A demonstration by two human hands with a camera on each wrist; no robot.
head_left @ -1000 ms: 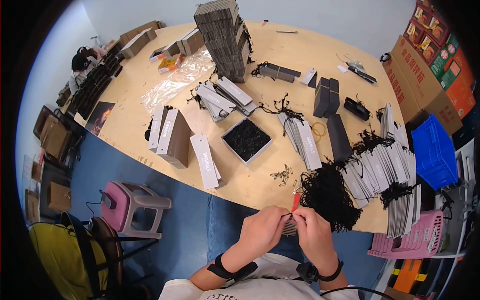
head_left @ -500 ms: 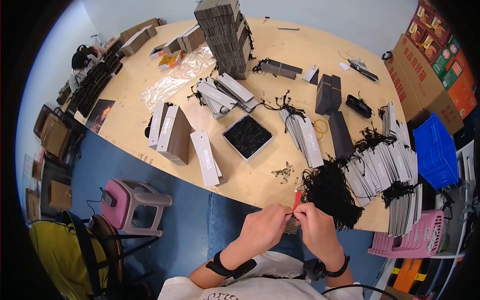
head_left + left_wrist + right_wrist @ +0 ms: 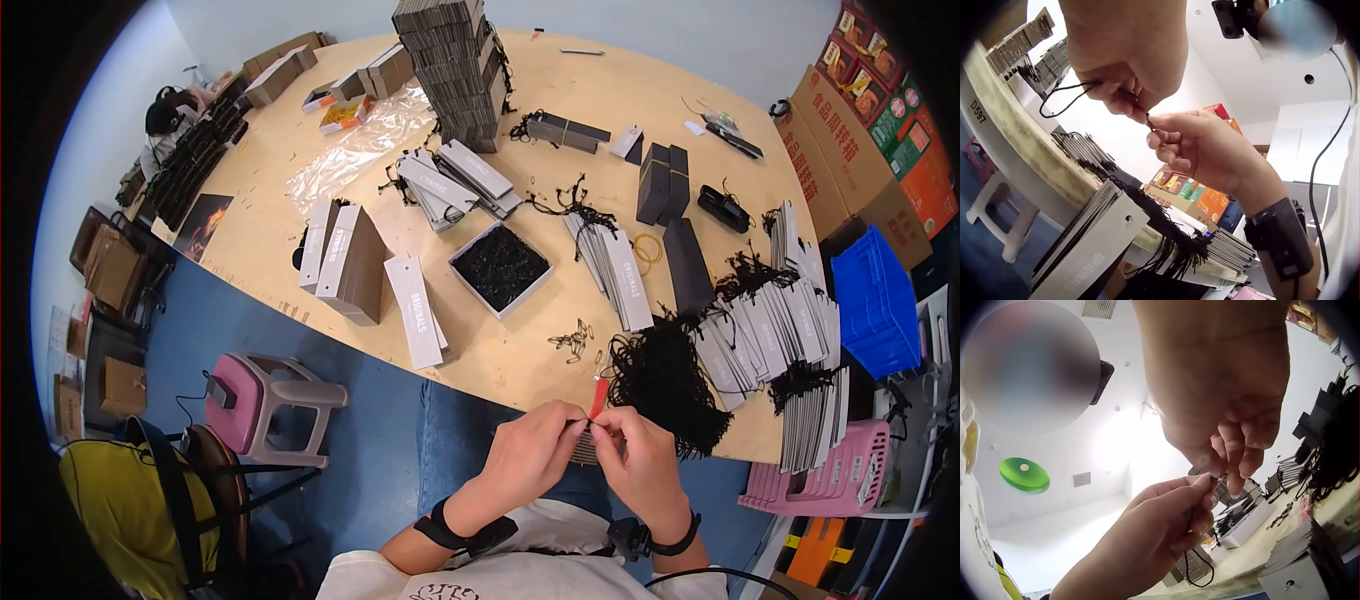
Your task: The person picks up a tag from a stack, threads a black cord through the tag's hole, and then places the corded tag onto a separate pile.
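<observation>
Both hands meet at the table's front edge over a black cord (image 3: 1054, 114). My left hand (image 3: 535, 450) pinches it between thumb and fingers, and a loop of the cord hangs out from that hand in both wrist views. The right hand (image 3: 640, 462) pinches the same cord at a small dark spot, its fingertips right beside the left ones. Just below the hands stands a stack of grey tags (image 3: 1094, 240) with punched holes and "ORIGINALS" lettering. A red-handled tool (image 3: 600, 396) lies directly beyond the fingertips.
A pile of black cords (image 3: 665, 390) lies right of the hands, beside fanned corded tags (image 3: 760, 340). Small metal clips (image 3: 571, 341) lie ahead. A white box (image 3: 500, 270) holds black pieces. Behind it rises a tall tag stack (image 3: 455, 80). A pink stool (image 3: 240, 405) stands left.
The hands stay together at the cord, with slight finger movement; the right thumb and fingers now look a little more spread. The head view has shifted slightly. Things on the table keep their places.
</observation>
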